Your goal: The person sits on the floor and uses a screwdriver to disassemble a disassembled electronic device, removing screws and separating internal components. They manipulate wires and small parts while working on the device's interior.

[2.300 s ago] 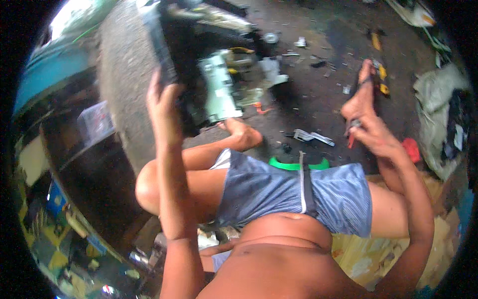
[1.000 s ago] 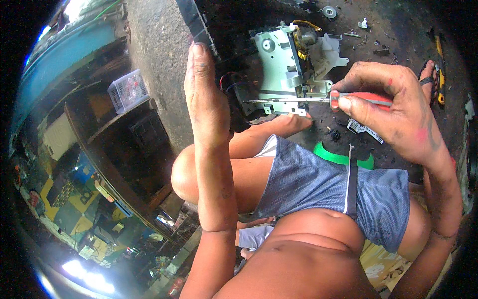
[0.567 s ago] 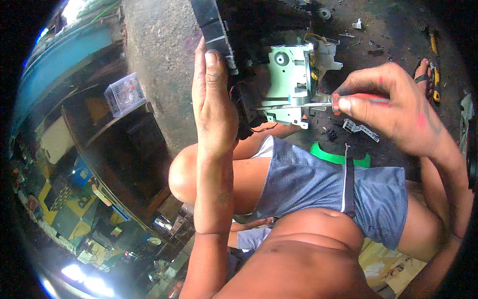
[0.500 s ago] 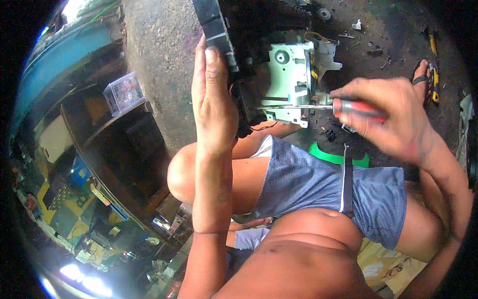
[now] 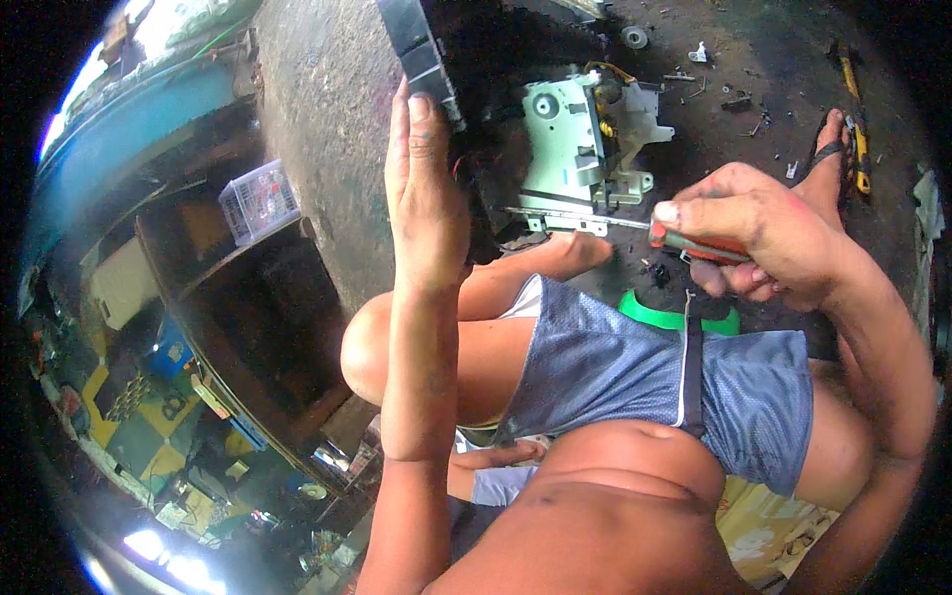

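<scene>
My left hand [image 5: 428, 203] is closed on the side of a black plastic device housing [image 5: 421, 64], its thumb lying along the edge and its other fingers mostly hidden. In my right hand [image 5: 769, 233] is a screwdriver [image 5: 699, 246] with a red and grey handle, the thumb resting near the top of the handle. The screwdriver's long metal shaft points left at the dark housing, where shadow makes the tip's contact hard to tell. Beyond the shaft lies a pale green frame [image 5: 560, 149] with a round disc and some yellow wire.
A hammer [image 5: 855, 124] with a yellow and black handle lies at the right beside my foot. Small screws and broken parts, a washer [image 5: 635, 38] among them, litter the dark floor. A green curved piece [image 5: 635, 309] sits by my shorts. Leftward stand a clear basket [image 5: 260, 203] and a dark cabinet [image 5: 268, 317].
My right hand has rolled around the screwdriver handle, with its thumb now on top and its curled fingers showing below. The left hand keeps its hold on the housing.
</scene>
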The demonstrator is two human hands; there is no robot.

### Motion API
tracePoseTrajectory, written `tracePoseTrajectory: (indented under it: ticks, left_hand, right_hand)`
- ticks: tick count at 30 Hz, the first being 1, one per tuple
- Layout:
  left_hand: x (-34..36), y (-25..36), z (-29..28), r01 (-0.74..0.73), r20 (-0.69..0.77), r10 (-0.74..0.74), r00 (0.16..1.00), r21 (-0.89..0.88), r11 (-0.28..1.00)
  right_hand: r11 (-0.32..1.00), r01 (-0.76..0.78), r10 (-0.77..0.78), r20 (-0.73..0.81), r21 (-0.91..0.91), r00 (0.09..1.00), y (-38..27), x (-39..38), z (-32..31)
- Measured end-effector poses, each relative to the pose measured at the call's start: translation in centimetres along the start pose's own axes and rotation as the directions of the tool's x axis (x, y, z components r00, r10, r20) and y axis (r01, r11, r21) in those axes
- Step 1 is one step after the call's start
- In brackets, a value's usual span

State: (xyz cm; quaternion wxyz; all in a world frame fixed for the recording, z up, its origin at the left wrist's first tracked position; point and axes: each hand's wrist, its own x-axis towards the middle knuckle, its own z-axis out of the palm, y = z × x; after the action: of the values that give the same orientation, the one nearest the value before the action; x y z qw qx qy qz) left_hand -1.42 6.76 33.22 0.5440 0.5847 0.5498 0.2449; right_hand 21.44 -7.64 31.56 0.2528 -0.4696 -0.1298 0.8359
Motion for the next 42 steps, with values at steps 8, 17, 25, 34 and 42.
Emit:
tracePoseTrajectory:
  ticks: [8,17,25,34,42]
  left_hand:
    - [-0.6,0.1,0.2,0.014,0.085,-0.009,0.996,-0.064,0.998]
    - [-0.1,1.0,0.6,-0.041,0.199,0.036,0.979,0.021,0.999]
    - [-1.1,2.4,3.0,-0.184,0.202,0.173,0.964,0.041,0.982]
    - [-1.0,2.7,3.2,-0.14,0.127,0.13,0.983,0.072,0.988]
    - [-0.1,1.9,2.1,-0.084,0.088,0.075,0.993,0.103,0.991]
  right_hand:
    - [-0.158,0.295,-0.875,0.272,-0.942,0.401,1.1,-1.1,1.4]
    - [0.276,0.568,-0.919,-0.04,-0.775,0.391,2.3,-0.4,1.1]
    - [0.977,0.213,-0.211,-0.079,0.017,0.974,0.5,-2.0,-2.3]
    - [0.996,0.059,-0.059,-0.008,0.065,0.998,1.3,-1.9,-1.3]
    - [-0.569,0.136,-0.819,0.573,-0.811,-0.017,2.4,-0.5,-1.3]
